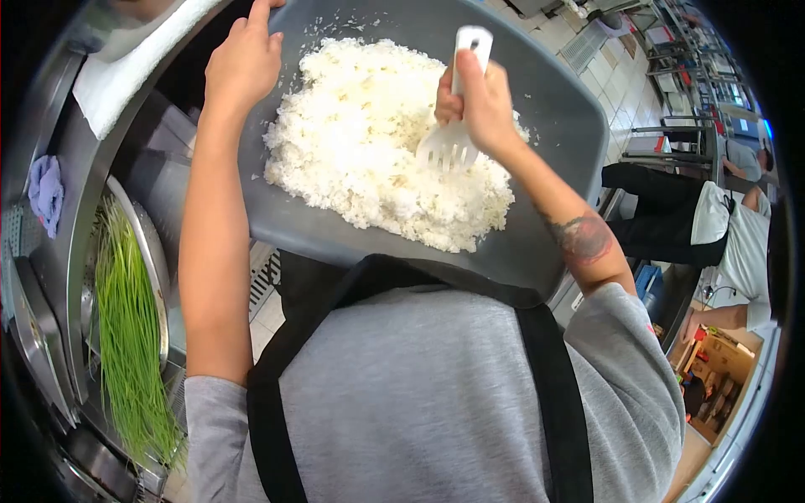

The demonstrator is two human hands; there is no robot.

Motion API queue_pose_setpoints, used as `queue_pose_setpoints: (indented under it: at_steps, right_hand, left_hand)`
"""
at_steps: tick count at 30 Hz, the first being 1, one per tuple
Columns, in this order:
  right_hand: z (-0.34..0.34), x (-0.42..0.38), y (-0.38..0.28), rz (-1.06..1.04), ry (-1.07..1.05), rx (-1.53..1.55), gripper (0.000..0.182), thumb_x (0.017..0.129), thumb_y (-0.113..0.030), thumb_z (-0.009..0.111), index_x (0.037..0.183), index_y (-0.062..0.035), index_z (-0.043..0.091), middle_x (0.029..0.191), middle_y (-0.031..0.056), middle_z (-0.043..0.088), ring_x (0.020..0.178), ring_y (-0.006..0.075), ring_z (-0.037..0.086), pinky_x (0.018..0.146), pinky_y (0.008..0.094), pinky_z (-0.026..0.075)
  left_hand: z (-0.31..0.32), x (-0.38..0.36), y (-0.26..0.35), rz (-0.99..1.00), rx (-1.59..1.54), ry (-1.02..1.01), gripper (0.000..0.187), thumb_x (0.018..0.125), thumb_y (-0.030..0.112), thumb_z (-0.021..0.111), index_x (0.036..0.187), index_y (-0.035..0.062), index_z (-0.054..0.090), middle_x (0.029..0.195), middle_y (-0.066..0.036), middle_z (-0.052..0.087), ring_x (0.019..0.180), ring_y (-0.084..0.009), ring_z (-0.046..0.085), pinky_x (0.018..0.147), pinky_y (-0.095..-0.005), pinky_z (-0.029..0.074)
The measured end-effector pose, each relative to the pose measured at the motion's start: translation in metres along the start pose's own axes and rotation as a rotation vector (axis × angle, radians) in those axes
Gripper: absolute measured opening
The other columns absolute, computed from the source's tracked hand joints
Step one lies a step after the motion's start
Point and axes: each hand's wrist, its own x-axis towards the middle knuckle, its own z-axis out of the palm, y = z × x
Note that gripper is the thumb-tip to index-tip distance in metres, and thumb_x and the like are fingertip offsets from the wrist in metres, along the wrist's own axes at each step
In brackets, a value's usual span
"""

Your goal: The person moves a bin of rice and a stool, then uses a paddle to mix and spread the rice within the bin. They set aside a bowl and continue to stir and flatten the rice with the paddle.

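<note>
A big grey tub (579, 126) holds a wide mound of white cooked rice (360, 126). My right hand (482, 96) is wrapped round the handle of a white slotted spatula (449, 149), whose blade touches the rice right of the mound's middle. At the tub's upper left edge is my left hand (245, 63), its fingers curled over the rim; the fingertips are partly cut off by the top of the view. Loose grains stick to the tub's inner wall.
Long green stalks (130, 335) lie in a round metal bowl (151, 243) at the left. A purple cloth (46, 193) and a white cloth (126, 75) rest on the metal counter. Another person (738, 251) stands at the right, near shelves and a cardboard box (721, 369).
</note>
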Motion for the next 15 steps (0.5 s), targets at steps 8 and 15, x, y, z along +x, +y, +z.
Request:
queue_pose_setpoints:
  at_steps: [8, 15]
  right_hand:
    - [0.022, 0.045, -0.018, -0.524, 0.207, 0.122, 0.052, 0.092, -0.054, 0.037, 0.079, -0.0036, 0.041, 0.052, 0.0022, 0.036, 0.042, 0.0141, 0.037, 0.046, 0.0351, 0.040]
    - [0.012, 0.026, 0.031, 0.041, 0.181, 0.196, 0.049, 0.093, -0.048, 0.040, 0.078, -0.0020, 0.041, 0.051, 0.0036, 0.036, 0.042, 0.0145, 0.036, 0.044, 0.0348, 0.040]
  left_hand:
    - [0.001, 0.000, -0.002, 0.005, -0.019, 0.011, 0.039, 0.089, 0.020, 0.048, 0.126, 0.0248, 0.040, 0.112, -0.011, 0.058, 0.096, -0.0310, 0.059, 0.082, -0.0413, 0.045]
    - [0.000, -0.002, 0.000, 0.016, 0.025, 0.020, 0.038, 0.089, 0.021, 0.048, 0.125, 0.0250, 0.039, 0.110, -0.012, 0.058, 0.095, -0.0321, 0.059, 0.082, -0.0415, 0.045]
